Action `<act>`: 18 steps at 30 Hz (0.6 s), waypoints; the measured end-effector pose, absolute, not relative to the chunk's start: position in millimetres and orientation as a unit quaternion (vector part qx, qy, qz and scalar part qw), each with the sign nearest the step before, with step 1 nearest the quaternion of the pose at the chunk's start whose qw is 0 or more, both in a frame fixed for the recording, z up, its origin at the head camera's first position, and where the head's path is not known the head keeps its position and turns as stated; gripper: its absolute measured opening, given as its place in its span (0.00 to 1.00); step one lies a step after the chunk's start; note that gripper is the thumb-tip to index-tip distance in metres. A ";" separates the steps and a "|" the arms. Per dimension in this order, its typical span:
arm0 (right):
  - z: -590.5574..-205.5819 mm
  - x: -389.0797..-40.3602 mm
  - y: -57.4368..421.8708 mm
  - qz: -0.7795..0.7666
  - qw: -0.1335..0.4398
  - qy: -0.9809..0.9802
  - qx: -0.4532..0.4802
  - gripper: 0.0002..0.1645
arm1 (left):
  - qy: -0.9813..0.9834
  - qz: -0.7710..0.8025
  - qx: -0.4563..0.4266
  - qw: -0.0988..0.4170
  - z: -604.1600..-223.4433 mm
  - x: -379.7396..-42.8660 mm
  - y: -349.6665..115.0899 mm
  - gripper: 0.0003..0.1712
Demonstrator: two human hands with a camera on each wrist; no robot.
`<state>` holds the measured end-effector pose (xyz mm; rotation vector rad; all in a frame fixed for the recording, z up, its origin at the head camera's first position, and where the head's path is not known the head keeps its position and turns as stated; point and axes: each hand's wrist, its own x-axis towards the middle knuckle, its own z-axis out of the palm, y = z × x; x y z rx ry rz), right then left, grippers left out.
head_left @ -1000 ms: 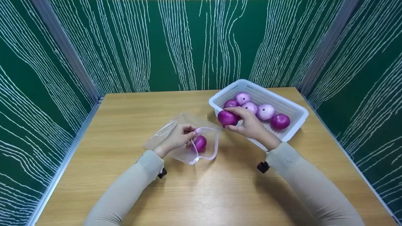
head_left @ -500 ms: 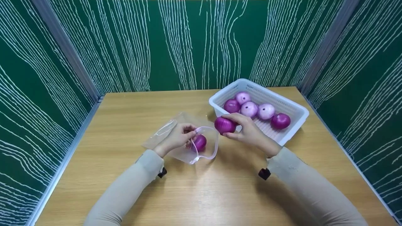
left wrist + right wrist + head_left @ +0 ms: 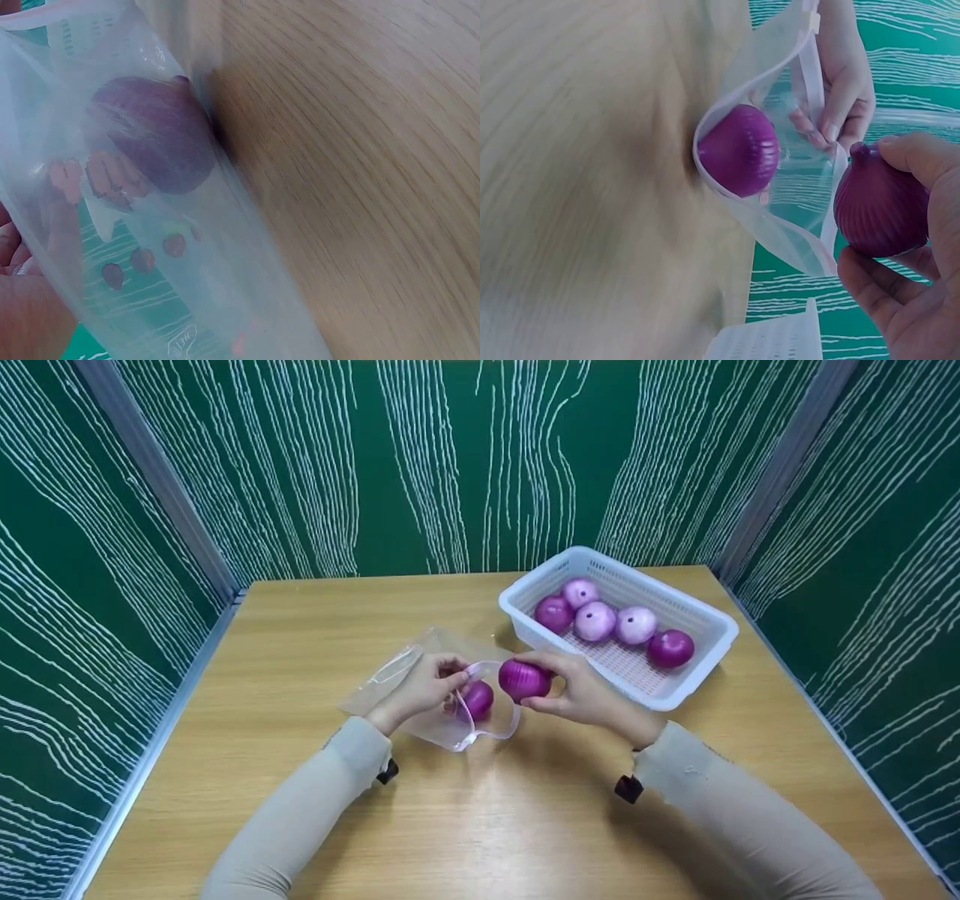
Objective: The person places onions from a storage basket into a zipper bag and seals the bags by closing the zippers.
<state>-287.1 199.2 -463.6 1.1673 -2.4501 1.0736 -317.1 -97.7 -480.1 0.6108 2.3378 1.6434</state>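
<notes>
My left hand (image 3: 429,684) pinches the rim of a clear zip bag (image 3: 420,727), whose pink-edged mouth stands wide and faces right. Inside the bag lies one red onion (image 3: 739,150), near the mouth; the left wrist view shows this onion (image 3: 154,131) through the plastic. A second red onion (image 3: 524,680) is gripped between the thumb and fingers of my right hand (image 3: 589,694), right at the bag's mouth. In the right wrist view the held onion (image 3: 881,202) has its stem end up, close beside the bag's rim.
A white plastic basket (image 3: 694,619) stands at the back right of the wooden table (image 3: 525,825), with several purple and pale onions (image 3: 636,626) in it. Green walls with white lines (image 3: 480,472) enclose the table at the back and both sides.
My right hand has carried the red onion from the basket's near-left rim, leftward and down, to the bag's mouth. The left hand and the bag have stayed almost still.
</notes>
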 end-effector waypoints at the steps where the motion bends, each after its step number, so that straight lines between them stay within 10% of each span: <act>1: -465.4 -286.7 198.4 0.366 0.111 -0.833 0.400 0.36 | 0.794 0.560 0.209 0.109 -480.3 -317.3 -97.7 0.11; 18: -487.0 -278.7 184.3 0.312 0.059 -0.844 0.432 0.37 | 0.795 0.562 0.205 0.099 -478.6 -316.8 -96.0 0.11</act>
